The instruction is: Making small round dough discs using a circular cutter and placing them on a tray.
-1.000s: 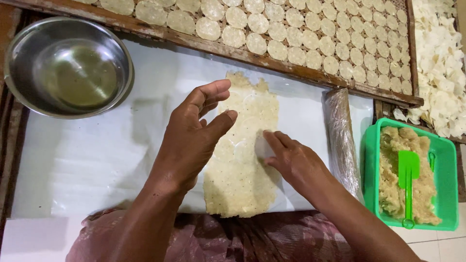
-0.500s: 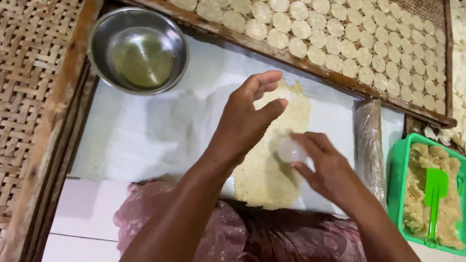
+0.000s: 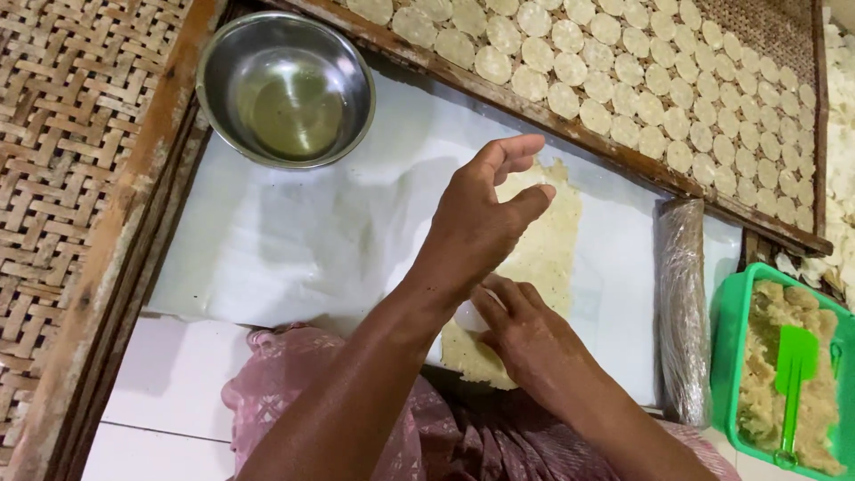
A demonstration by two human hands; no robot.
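A thin, pale yellow dough sheet lies flat on a white plastic sheet. My left hand hovers over the middle of the dough with its fingers apart and holds nothing. At the near end of the dough, my right hand presses down, fingers curled on a small round white cutter. My left wrist partly hides the cutter.
A steel bowl with a little liquid stands at the far left. Behind the dough, a wooden-framed tray holds several rows of round discs. At the right are a plastic-wrapped rolling pin and a green tub holding dough and a green spatula.
My right hand has slid the cutter toward the near end of the dough. My left hand stays raised above it. The view has shifted to the left.
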